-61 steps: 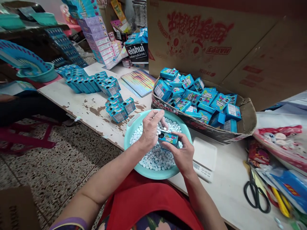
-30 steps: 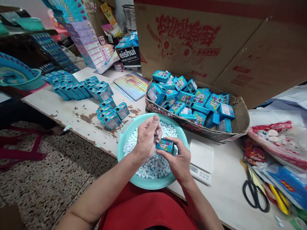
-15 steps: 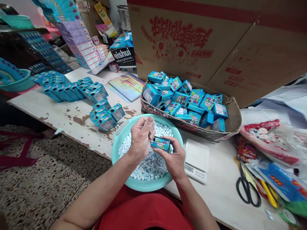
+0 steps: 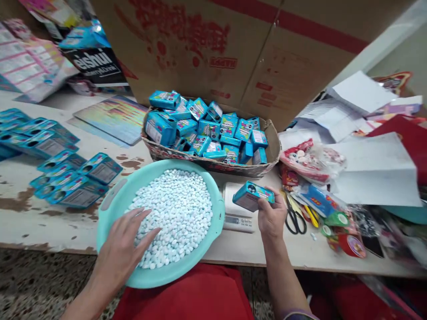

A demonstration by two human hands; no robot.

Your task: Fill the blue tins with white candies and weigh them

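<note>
My right hand (image 4: 271, 215) grips a small blue candy box (image 4: 252, 195), tilted with its round hole showing, above a white digital scale (image 4: 238, 222). To the left, my left hand (image 4: 128, 240) has its fingers spread over the near left part of a turquoise basin (image 4: 218, 209), and nothing shows in its grasp. Small pale blue-white candies (image 4: 176, 209) fill the basin. Behind it, a low cardboard tray (image 4: 273, 142) is piled with blue boxes (image 4: 208, 129).
More blue boxes (image 4: 80, 186) stand grouped at the left. A shiny sheet (image 4: 110, 118) lies behind them. Black scissors (image 4: 295, 220), tape and packets lie at the right, near white papers (image 4: 370, 164). A large carton (image 4: 207, 49) stands at the back.
The view has swung right. My right hand has carried the box from over the basin to over the scale. My left hand has left the box, opened and lowered to the candies.
</note>
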